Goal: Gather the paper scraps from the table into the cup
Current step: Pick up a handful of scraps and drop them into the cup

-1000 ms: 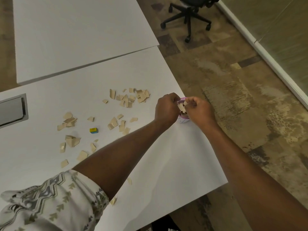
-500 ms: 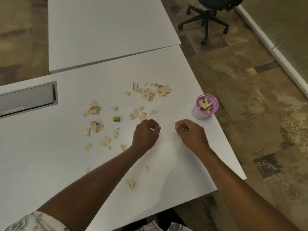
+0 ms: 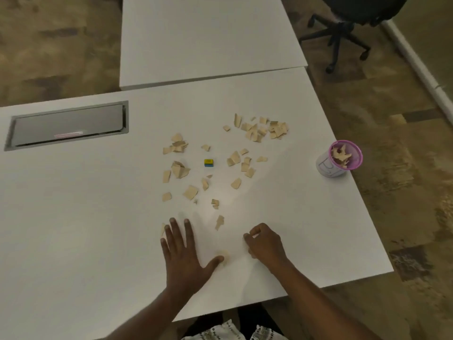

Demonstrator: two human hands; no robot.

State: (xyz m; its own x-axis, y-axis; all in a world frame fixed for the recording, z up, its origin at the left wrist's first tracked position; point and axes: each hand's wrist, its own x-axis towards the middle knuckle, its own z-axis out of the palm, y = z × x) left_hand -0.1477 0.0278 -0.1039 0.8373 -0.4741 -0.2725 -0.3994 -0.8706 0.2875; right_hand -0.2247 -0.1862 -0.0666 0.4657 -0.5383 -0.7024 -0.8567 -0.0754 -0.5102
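Resting flat, fingers spread, the left hand (image 3: 182, 256) presses the worktop (image 3: 85, 217); the right hand (image 3: 266, 242) is curled (contents indiscernible). Paper scraps (image 3: 235, 153) lie scattered beyond; the cup (image 3: 339, 159) stands far right.

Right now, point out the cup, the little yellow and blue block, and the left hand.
cup (image 3: 328, 168), head view, on its white side wall.
yellow and blue block (image 3: 208, 162), head view, on its top face.
left hand (image 3: 182, 256), head view, on the back of the hand.

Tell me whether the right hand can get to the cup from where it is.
Probably yes: the right hand rests curled on the table, and only bare tabletop lies between it and the cup.
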